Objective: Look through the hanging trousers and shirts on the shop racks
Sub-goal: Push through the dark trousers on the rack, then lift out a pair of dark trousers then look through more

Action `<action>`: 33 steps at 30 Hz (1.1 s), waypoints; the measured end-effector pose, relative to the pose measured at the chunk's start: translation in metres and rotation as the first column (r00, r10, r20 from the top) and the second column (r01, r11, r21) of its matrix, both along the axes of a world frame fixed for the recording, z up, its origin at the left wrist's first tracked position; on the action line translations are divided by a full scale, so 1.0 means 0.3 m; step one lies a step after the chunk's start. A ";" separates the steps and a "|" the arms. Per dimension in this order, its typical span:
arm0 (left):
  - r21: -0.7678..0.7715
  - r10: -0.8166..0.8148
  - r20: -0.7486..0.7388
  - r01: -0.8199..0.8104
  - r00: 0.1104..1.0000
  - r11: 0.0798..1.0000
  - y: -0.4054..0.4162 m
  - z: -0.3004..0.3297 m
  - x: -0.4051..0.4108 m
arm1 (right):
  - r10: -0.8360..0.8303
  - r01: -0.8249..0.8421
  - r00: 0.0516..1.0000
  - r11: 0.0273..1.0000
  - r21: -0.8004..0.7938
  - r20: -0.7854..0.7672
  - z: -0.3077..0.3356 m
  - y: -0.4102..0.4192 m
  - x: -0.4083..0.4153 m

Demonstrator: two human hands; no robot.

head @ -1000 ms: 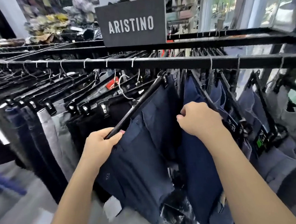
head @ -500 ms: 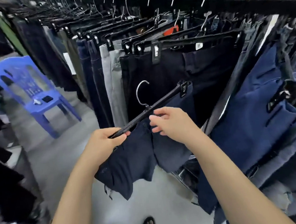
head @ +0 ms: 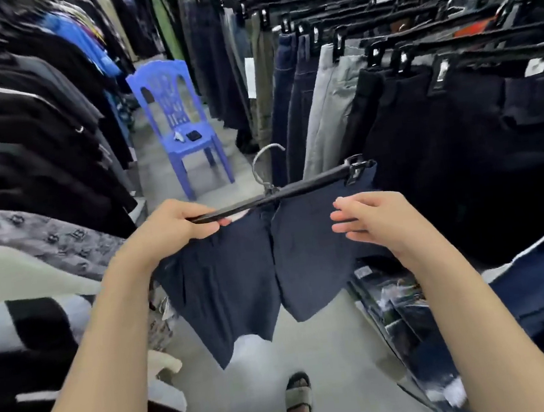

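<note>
On our far left hang the dark shirts and jackets (head: 31,137), packed shoulder to shoulder so that only their edges show. Past them, down the aisle, stands a blue plastic chair (head: 178,115) with small dark items on its seat; we cannot tell what they are.

Our left hand (head: 169,228) curls tightly round the near end of a black clip hanger (head: 282,193), gripping it so the bar tilts up toward the right and its metal hook (head: 264,166) points free in the air, off any rail. From the hanger hangs a pair of navy shorts (head: 257,274), held out in the aisle between the racks, we judge so the whole front can be looked over away from the crowd of garments.

Our right hand (head: 376,225) is loosely spread, fingers nearly straight, lying against the shorts' upper right, holding nothing; it seems placed to flatten or feel the cloth.

On the right, the trouser rack (head: 414,43) carries grey, navy and black trousers clipped at the waist. Below, a sandalled foot (head: 298,401) stands on the pale floor.
</note>
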State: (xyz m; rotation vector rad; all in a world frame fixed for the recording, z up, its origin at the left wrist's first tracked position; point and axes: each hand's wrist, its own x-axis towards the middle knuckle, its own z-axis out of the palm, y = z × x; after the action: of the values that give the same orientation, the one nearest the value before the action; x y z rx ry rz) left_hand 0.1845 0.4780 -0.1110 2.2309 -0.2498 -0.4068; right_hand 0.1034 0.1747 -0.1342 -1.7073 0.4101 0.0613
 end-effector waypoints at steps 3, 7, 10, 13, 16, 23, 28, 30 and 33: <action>0.041 -0.044 0.007 0.044 0.999 0.998 0.006 0.019 0.018 | 0.004 -0.004 1.000 1.000 -0.008 0.002 0.015 0.005 0.005; 0.105 -0.196 -0.019 0.197 0.980 0.975 -0.050 0.047 0.063 | -0.018 0.019 0.999 0.999 -0.029 0.035 0.084 -0.036 -0.016; 0.128 -0.306 -0.001 0.304 0.952 0.944 -0.152 0.109 0.109 | -0.039 0.044 0.997 0.996 -0.075 0.073 0.176 -0.097 -0.043; 0.093 -0.384 0.056 0.378 0.921 0.921 -0.300 0.203 0.142 | -0.051 0.062 0.996 0.985 -0.159 0.077 0.273 -0.175 -0.066; 0.051 -0.473 0.105 0.471 0.875 0.881 -0.457 0.289 0.157 | -0.070 0.081 0.996 0.962 -0.259 0.052 0.357 -0.250 -0.078; 0.006 -0.518 0.353 0.552 0.779 0.834 -0.891 0.402 0.125 | -0.297 0.334 0.942 0.835 -0.438 0.154 0.533 -0.447 -0.087; 0.089 -0.563 0.487 0.604 0.667 0.792 -1.128 0.413 0.061 | -0.416 0.458 0.888 0.762 -0.458 0.195 0.542 -0.505 -0.083; 0.076 -0.586 0.503 0.643 0.635 0.762 -1.192 0.400 0.041 | -0.488 0.510 0.853 0.706 -0.492 0.185 0.538 -0.521 -0.090; 0.094 -0.616 0.482 0.663 0.623 0.743 -1.268 0.378 0.018 | -0.578 0.543 0.804 0.618 -0.568 0.140 0.541 -0.523 -0.099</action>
State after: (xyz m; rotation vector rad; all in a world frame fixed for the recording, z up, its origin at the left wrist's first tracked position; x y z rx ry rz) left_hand 0.1899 0.0977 0.0023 2.0496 -1.3500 -0.1764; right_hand 0.0736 0.0178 0.0280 -2.1025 1.0915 -0.5412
